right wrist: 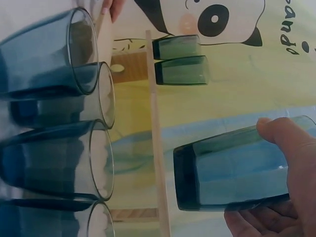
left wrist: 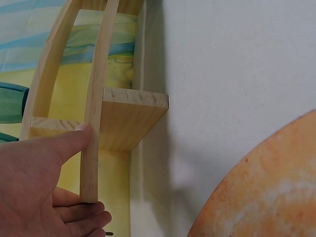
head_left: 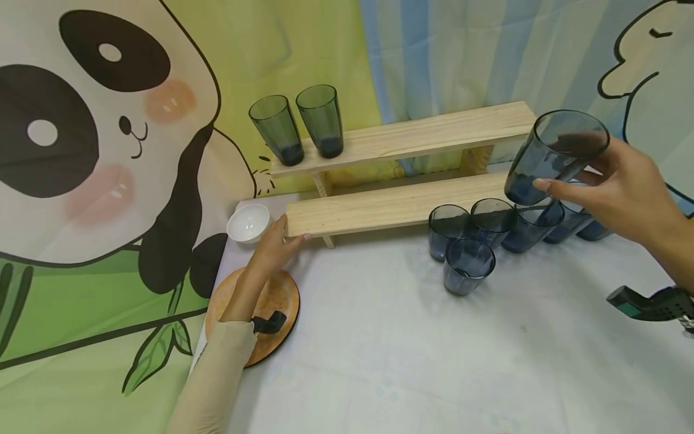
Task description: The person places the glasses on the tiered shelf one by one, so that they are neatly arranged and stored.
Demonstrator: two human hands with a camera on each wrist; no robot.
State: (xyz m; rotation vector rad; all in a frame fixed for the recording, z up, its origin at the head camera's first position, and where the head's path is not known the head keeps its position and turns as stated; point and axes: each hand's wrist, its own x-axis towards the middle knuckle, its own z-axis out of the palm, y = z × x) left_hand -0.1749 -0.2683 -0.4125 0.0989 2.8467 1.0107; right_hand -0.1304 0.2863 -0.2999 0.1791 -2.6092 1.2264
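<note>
On the white tabletop (head_left: pixel 379 337), 6 short blue glasses (head_left: pixel 468 268) can be counted, those at the right partly hidden by the right hand (head_left: pixel 623 187); the group stands in the way before the right part of the wooden shelf (head_left: pixel 374 208). At the far left are 1 white bowl (head_left: pixel 248 223) and 1 round orange-brown plate (head_left: pixel 282 292), with the left forearm crossing over the plate. Behind hangs a panda-print cloth (head_left: pixel 125 132). The shelf has 2 boards; 2 tall green-looking glasses (head_left: pixel 320 120) stand at the upper board's left end. The left hand (head_left: pixel 273 244) grips the lower board's left end between thumb and fingers. The right hand holds 1 tall glass (head_left: pixel 534 160), tilted, above the short glasses.
</note>
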